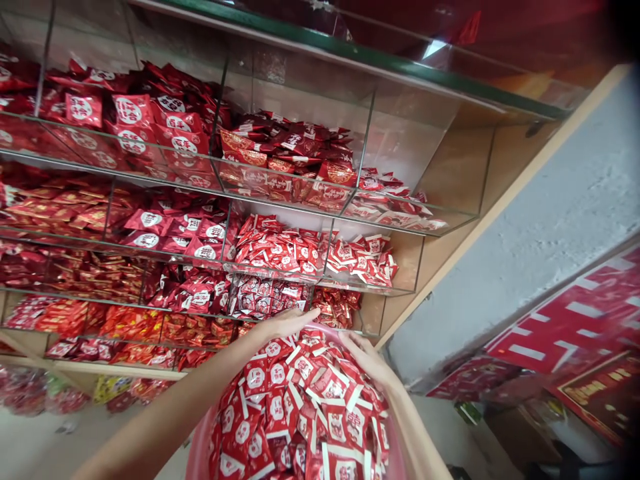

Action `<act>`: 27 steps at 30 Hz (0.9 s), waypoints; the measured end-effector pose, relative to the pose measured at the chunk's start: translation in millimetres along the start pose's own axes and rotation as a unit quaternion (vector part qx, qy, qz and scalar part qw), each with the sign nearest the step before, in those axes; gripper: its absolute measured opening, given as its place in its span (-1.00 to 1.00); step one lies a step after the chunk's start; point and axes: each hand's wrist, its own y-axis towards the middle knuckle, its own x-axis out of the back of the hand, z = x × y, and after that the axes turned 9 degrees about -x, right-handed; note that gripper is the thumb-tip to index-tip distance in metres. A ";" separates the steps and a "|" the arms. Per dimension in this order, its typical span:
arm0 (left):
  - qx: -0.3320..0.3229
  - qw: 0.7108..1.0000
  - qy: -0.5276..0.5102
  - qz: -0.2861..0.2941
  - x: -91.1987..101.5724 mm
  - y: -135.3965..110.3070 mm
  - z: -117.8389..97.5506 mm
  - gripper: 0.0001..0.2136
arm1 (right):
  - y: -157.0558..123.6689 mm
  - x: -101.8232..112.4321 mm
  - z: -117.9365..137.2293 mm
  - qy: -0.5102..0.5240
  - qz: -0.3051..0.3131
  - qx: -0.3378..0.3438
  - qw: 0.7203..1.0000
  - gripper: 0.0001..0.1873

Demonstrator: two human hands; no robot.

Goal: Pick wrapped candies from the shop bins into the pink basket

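A pink basin [197, 445], heaped with small red-and-white candy packets [305, 407], is held up against me between my forearms. My left hand [293, 323] reaches over its far rim, fingers close together and partly hidden behind the edge. On the right side of the same rim, my right hand [364, 355] curls over the edge; its fingertips are out of sight. Just beyond my hands are a low bin of red and silvery packets [270, 297] and another of red-and-gold packets [336, 308].
A stepped rack with clear compartment walls [420, 263] holds several kinds of red packets. A glass shelf edge [350, 50] juts overhead. The rack's wooden side panel [480, 220] meets a grey wall [575, 193]. Red printed panels [560, 320] and boxes stand at right; bagged goods [65, 393] sit below.
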 end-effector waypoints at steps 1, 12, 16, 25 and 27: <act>-0.020 0.999 -0.023 0.012 4.2 -2.7 0.8 -0.36 | -0.1 -1.4 1.0 -0.003 0.002 0.006 1.000 -0.49; 0.069 0.948 -0.206 -0.234 -8.3 -150.9 38.8 -0.48 | -3.9 -6.9 -5.4 -0.037 -0.026 0.004 0.999 -0.40; 0.166 0.868 -0.358 -0.302 -62.9 -190.4 58.1 -0.44 | -6.8 -11.2 -3.4 -0.008 -0.029 -0.008 1.000 -0.42; 0.133 0.681 -0.648 -0.315 -27.6 -178.9 52.5 -0.55 | -26.9 -34.7 12.3 0.196 -0.015 -0.121 0.973 -0.48; 0.109 0.685 -0.662 -0.284 -14.5 -175.8 54.8 -0.60 | -35.3 -41.9 18.5 0.217 -0.044 -0.148 0.964 -0.43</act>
